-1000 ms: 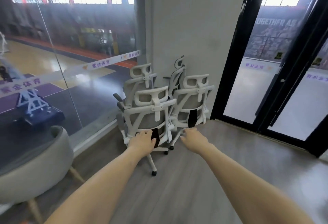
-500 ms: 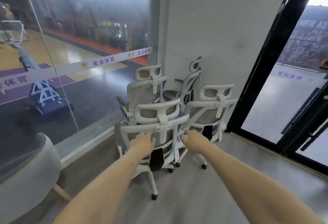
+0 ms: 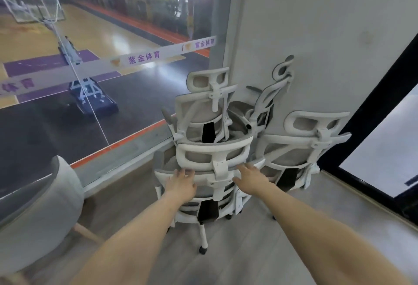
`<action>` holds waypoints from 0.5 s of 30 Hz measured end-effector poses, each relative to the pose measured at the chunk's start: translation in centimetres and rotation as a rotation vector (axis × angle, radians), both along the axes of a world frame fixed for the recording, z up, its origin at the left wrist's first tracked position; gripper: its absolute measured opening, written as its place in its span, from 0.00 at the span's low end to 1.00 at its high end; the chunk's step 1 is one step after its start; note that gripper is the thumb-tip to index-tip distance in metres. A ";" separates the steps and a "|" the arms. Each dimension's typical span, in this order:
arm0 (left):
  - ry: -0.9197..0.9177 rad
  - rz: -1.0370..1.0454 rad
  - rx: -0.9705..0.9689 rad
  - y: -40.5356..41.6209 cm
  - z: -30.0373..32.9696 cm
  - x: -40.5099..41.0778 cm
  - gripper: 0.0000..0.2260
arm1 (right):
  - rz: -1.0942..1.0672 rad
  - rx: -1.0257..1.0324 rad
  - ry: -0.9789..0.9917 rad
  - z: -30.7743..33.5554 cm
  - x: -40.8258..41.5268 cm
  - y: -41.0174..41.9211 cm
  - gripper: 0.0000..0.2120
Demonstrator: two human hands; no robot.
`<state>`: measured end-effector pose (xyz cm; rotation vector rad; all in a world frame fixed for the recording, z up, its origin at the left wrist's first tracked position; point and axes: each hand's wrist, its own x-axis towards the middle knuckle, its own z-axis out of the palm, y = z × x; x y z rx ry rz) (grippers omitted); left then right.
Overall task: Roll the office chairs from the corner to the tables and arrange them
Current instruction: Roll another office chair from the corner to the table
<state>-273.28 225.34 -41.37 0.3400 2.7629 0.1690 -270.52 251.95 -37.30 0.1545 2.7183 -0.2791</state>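
Observation:
Several white office chairs with grey mesh backs stand packed in the corner, backs toward me. The nearest chair (image 3: 214, 156) is right before me, with a second chair (image 3: 316, 135) to its right, a third chair (image 3: 203, 108) behind it and a fourth chair (image 3: 273, 94) against the wall. My left hand (image 3: 181, 183) lies with straight fingers on the left part of the nearest chair's back frame. My right hand (image 3: 251, 177) reaches to the frame's right part, fingers extended at its top edge.
A glass wall (image 3: 90, 81) runs along the left, a grey wall (image 3: 316, 24) stands behind the chairs and a black-framed glass door (image 3: 384, 126) is at the right. A round grey armchair (image 3: 38, 212) on wooden legs sits at my lower left. Wood-look floor (image 3: 248, 250) lies between me and the chairs.
I have come closer to the chairs. Both hands have risen from the lower back of the nearest chair to its upper back frame.

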 end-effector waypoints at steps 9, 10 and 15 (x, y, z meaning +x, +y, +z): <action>-0.128 0.112 -0.025 1.2 0.0 0.4 0.31 | 0.161 0.032 -0.065 -4.1 -1.8 2.2 0.31; -0.135 0.124 -0.031 1.2 0.1 0.6 0.31 | 0.175 0.030 -0.048 -4.5 -1.6 2.5 0.31; -0.150 0.188 -0.009 2.2 0.2 3.1 0.32 | 0.261 -0.007 -0.048 -4.7 -0.5 4.0 0.31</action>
